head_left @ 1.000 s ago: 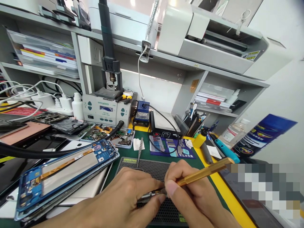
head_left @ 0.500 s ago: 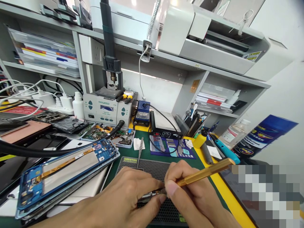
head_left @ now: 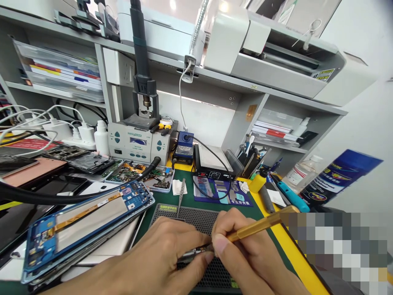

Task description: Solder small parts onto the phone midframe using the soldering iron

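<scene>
Perforated mat (head_left: 199,216) below: my left hand (head_left: 166,250) pinches a slim part (head_left: 190,255) (mostly hidden), pointing right toward my right hand (head_left: 250,248), closed round a gold tool (head_left: 260,225).

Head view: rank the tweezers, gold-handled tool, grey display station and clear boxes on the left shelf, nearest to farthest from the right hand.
From the right hand:
1. Gold-handled tool, in its grip.
2. Tweezers, ahead, slightly left.
3. Grey display station, farther back, left.
4. Clear boxes, beyond it, farthest left.
</scene>
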Tool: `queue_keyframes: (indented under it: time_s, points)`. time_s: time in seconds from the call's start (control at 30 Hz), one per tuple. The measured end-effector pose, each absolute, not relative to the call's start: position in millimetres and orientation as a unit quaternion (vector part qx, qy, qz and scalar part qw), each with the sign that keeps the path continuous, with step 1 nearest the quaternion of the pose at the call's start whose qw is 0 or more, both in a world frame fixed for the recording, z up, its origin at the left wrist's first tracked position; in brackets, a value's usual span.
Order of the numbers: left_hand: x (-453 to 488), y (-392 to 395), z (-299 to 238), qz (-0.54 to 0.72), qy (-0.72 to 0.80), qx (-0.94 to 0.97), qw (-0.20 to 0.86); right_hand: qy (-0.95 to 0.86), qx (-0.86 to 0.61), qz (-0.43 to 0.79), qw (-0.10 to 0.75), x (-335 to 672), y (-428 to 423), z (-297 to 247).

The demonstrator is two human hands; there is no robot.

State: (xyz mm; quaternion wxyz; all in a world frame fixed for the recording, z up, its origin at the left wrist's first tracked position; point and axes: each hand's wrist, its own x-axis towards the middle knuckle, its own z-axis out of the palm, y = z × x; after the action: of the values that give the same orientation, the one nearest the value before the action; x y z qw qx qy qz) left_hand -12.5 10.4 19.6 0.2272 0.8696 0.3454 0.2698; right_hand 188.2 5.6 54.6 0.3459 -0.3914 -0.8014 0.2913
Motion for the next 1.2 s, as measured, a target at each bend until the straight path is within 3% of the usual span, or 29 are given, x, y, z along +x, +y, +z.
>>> queue_keyframes:
  time_s: [0.43,0.87,1.2]
  points:
    - [-12.1,12.1,19.3,0.278,0.345,0.869,0.222,-0.798,-0.365,0.300,0.374,186.0,6.4,50.2]
    - [-10.3,10.8,22.9,0.281,0.347,0.869,0.214,-0.821,-0.388,0.287,0.305,191.2,5.2,63.5]
    - [-11.1,10.9,23.3,0.291,0.339,0.869,0.215,-0.817,-0.353,0.288,0.352,190.3,10.1,56.2]
